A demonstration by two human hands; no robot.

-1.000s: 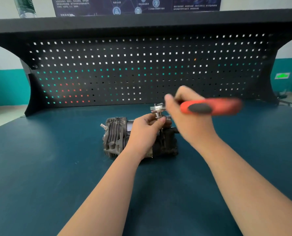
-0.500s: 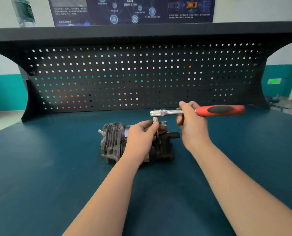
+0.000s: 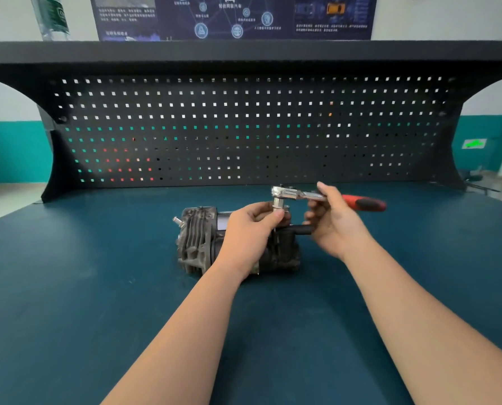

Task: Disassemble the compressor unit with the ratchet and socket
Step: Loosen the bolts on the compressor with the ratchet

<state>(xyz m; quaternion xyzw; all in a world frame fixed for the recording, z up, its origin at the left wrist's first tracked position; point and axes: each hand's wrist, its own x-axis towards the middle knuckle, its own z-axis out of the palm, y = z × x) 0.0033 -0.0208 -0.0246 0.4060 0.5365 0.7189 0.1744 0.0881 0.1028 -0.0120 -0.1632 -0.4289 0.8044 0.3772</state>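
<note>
Grimy grey metal, that's the compressor unit point(image 3: 203, 244), lying on its side about mid-desk with the finned end to the left and a black stub sticking out on the right. Socket point(image 3: 278, 203) stands upright on top of it, snapped under the chrome head of the ratchet point(image 3: 290, 194). Left hand point(image 3: 251, 229) rests over the unit, thumb and fingertips pinching the socket. Right hand point(image 3: 336, 220) has its fingers curled round the ratchet's bare shank, with the red and black grip poking out to the right past it. All of it sits on a dark teal desk point(image 3: 97, 287), black pegboard point(image 3: 244, 127) standing behind.
</note>
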